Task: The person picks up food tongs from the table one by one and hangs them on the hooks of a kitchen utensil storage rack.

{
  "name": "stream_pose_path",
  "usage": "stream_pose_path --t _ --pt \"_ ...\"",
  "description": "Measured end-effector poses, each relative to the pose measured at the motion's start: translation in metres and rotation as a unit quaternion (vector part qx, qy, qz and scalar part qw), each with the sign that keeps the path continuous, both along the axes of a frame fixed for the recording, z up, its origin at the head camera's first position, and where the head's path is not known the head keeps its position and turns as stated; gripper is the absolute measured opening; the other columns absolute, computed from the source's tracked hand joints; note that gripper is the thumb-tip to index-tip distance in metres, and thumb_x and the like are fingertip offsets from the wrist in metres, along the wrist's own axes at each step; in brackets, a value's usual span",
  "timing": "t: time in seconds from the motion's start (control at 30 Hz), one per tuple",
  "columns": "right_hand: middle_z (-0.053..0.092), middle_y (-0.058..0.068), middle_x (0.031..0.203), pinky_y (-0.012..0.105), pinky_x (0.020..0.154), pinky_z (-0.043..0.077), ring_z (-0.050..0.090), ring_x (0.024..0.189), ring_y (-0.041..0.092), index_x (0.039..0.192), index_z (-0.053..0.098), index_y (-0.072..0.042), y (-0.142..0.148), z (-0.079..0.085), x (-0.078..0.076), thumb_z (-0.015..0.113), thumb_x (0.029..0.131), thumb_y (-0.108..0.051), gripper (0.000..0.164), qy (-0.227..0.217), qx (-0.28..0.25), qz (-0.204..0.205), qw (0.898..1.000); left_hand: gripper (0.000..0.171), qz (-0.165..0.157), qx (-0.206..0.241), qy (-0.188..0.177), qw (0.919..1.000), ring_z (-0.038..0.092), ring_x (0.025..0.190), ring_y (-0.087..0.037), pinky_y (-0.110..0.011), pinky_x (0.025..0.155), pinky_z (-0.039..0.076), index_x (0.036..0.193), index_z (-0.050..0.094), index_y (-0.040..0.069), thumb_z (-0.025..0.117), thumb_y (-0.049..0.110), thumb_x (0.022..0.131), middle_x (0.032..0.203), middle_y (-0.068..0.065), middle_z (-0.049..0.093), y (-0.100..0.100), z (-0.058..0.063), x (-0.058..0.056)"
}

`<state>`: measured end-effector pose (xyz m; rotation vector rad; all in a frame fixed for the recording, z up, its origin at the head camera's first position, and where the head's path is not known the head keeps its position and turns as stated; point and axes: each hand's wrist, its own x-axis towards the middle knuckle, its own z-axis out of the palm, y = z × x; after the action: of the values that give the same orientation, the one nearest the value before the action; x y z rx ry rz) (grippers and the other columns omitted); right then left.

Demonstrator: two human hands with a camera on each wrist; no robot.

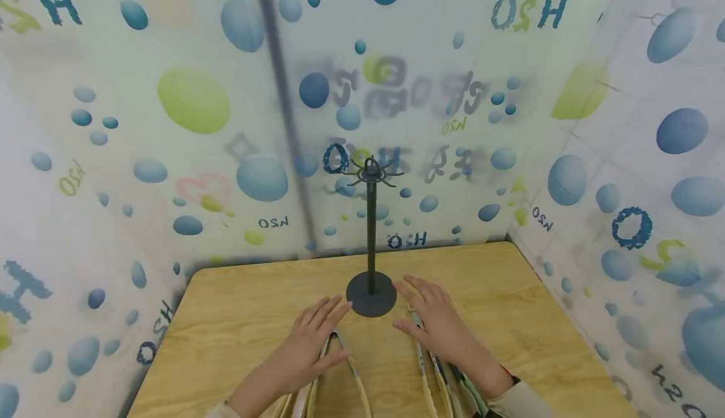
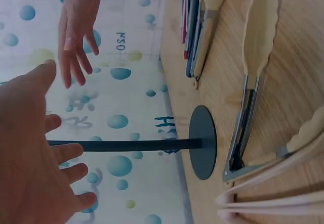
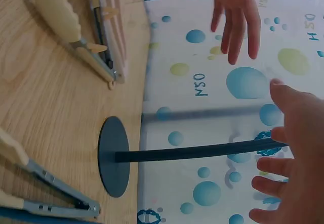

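The wooden counter [image 1: 238, 317] sits boxed in by bubble-printed curtain walls [image 1: 192, 100]. Near its middle stands a dark hook stand [image 1: 370, 235]: a thin upright pole on a round flat base, with small hooks at the top. It looks like rigid metal, bottom-heavy and top-wobbly, so the pole just above the base seems the steadiest place to grip. The left hand [image 1: 314, 336] and right hand [image 1: 438, 320] hover on either side of the base, fingers spread and straight, holding nothing. Beneath them lie cream-tipped tongs [image 1: 345, 367] and a bundle of utensils [image 1: 436, 371], possibly more tongs; the wrists hide much of them.
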<state>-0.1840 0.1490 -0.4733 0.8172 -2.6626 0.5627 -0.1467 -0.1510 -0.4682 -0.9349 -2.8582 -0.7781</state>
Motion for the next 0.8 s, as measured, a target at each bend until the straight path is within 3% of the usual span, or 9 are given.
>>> stream_pose_path --t 0.17,0.33,0.4,0.53,0.63,0.8 --pt "0.046 0.009 0.151 0.06 0.104 0.043 0.046 0.138 0.035 0.153 0.037 -0.026 -0.008 0.014 -0.011 0.063 0.096 -0.04 0.064 -0.041 -0.119 -0.002 0.992 0.065 0.001 0.124 -0.076 0.9893 0.025 0.151 -0.037 -0.068 0.112 0.028 0.158 0.019 0.034 0.052 0.037 0.103 0.164 -0.008 0.025 0.004 0.003 -0.014" --pt "0.054 0.011 0.144 0.058 0.102 0.047 0.054 0.13 0.033 0.153 0.039 -0.022 -0.018 0.028 -0.025 0.06 0.099 -0.031 0.058 -0.064 -0.232 0.0 0.971 0.059 0.003 0.212 -0.094 0.9727 0.029 0.149 -0.038 -0.064 0.111 0.035 0.158 0.023 0.024 0.049 0.026 0.105 0.162 -0.009 0.03 0.009 0.004 -0.033" --pt "0.057 0.013 0.14 0.058 0.1 0.048 0.059 0.124 0.033 0.152 0.041 -0.019 -0.022 0.034 -0.032 0.061 0.099 -0.026 0.056 -0.064 -0.275 0.0 0.959 0.057 -0.004 0.252 -0.1 0.9626 0.032 0.148 -0.038 -0.061 0.11 0.037 0.158 0.025 0.017 0.047 0.021 0.106 0.161 -0.013 0.032 0.011 0.006 -0.043" --pt "0.06 0.011 0.136 0.056 0.099 0.049 0.061 0.12 0.031 0.151 0.042 -0.022 -0.03 0.048 -0.05 0.061 0.099 -0.028 0.055 -0.082 -0.334 -0.012 0.939 0.053 -0.012 0.329 -0.134 0.9348 0.034 0.147 -0.038 -0.058 0.112 0.036 0.156 0.027 0.011 0.044 0.02 0.107 0.159 -0.018 0.035 0.014 0.011 -0.068" --pt "0.06 0.008 0.137 0.051 0.099 0.051 0.061 0.12 0.028 0.15 0.041 -0.026 -0.035 0.058 -0.063 0.062 0.098 -0.035 0.056 -0.109 -0.359 -0.023 0.926 0.051 -0.002 0.359 -0.15 0.9211 0.036 0.146 -0.038 -0.058 0.113 0.035 0.155 0.029 0.009 0.043 0.023 0.107 0.156 -0.018 0.039 0.017 0.013 -0.085" --pt "0.057 0.011 0.14 0.049 0.102 0.05 0.058 0.124 0.029 0.152 0.039 -0.025 -0.048 0.074 -0.082 0.061 0.098 -0.037 0.06 -0.149 -0.385 -0.028 0.91 0.051 0.018 0.365 -0.163 0.9165 0.039 0.146 -0.032 -0.056 0.116 0.034 0.154 0.033 0.011 0.044 0.029 0.107 0.155 -0.014 0.043 0.02 0.014 -0.109"
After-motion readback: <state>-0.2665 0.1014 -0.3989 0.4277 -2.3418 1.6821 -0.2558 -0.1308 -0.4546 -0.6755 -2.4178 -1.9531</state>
